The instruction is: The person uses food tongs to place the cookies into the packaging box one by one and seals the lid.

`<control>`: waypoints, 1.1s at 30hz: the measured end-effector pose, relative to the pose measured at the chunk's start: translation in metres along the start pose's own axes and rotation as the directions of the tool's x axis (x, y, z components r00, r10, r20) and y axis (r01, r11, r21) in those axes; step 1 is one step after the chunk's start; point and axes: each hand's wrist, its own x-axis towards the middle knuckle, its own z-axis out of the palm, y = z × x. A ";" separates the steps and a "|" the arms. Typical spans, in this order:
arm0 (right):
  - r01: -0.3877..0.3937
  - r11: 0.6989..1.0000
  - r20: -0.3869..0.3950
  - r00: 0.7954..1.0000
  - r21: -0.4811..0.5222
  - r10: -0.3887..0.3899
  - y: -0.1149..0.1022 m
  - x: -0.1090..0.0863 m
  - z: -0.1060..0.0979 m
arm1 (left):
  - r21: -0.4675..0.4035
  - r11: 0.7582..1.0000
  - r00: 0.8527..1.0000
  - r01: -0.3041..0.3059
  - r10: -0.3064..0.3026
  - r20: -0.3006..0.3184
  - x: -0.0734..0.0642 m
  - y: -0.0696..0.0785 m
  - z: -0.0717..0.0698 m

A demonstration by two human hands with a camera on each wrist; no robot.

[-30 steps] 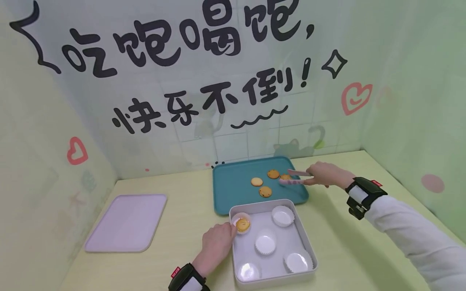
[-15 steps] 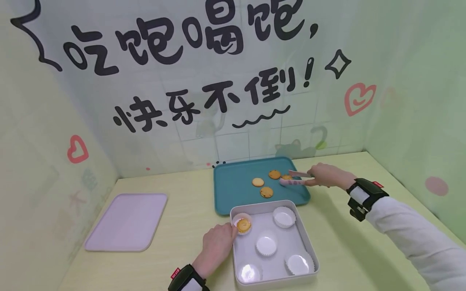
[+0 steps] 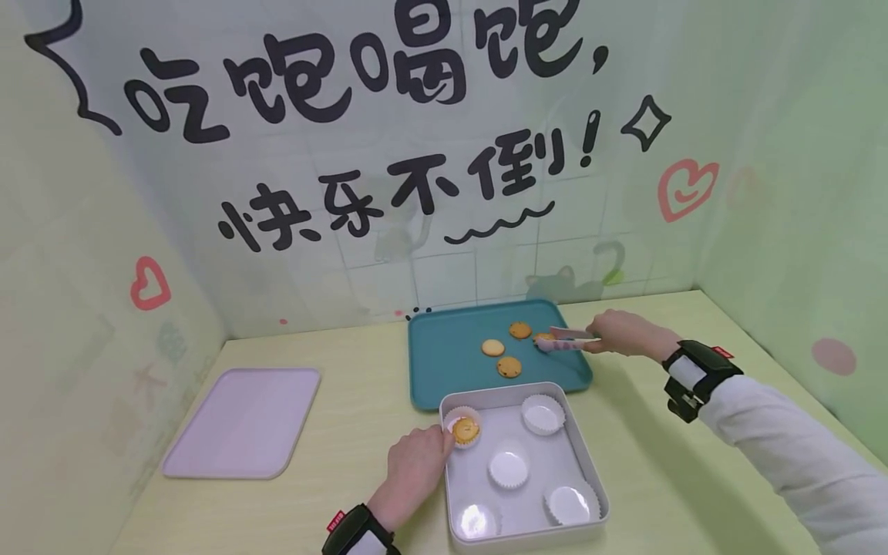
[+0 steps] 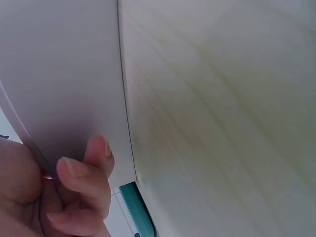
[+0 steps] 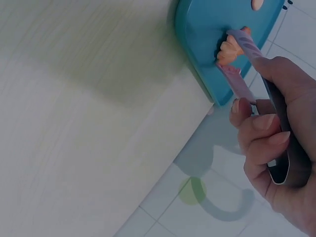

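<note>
Head view: tongs (image 3: 565,339) tips leftward.

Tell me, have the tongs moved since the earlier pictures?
Yes, slightly. The tongs have closed and shifted a little toward the cookie they now pinch, judged against the teal tray.

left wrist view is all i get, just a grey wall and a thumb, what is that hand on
Observer: The left hand holds the rim of a grey square tray, beside a paper cup with a cookie in it.
Operator: other cups filled
Observer: No, four more paper cups sit empty in that tray.
Operator: and the right hand
Observer: The right hand grips pink tongs, their tips around a cookie on the teal tray.
</note>
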 end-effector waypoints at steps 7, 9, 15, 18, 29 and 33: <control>0.026 0.999 -0.039 0.999 -0.025 -0.027 0.005 -0.001 0.002 | -0.006 1.000 1.000 -0.004 0.004 -0.002 0.000 0.001 0.000; 0.024 0.999 -0.041 0.999 -0.024 -0.025 0.005 -0.001 0.003 | -0.006 1.000 1.000 -0.002 0.002 -0.002 0.000 0.001 0.000; 0.030 0.999 -0.040 0.999 -0.034 -0.031 0.004 -0.001 0.001 | 0.001 1.000 1.000 -0.001 0.001 -0.001 0.000 0.002 0.000; 0.033 0.999 -0.034 0.999 -0.041 -0.035 0.003 -0.001 -0.001 | 0.008 1.000 1.000 0.000 0.000 -0.007 0.000 0.002 -0.001; 0.066 0.997 -0.071 0.995 -0.044 -0.070 -0.006 -0.013 -0.007 | 0.000 1.000 1.000 -0.005 0.005 -0.009 -0.001 0.001 -0.001; 0.094 0.993 -0.103 0.990 -0.069 -0.100 -0.022 -0.027 -0.020 | 0.002 1.000 1.000 -0.009 0.009 -0.013 -0.001 0.002 -0.001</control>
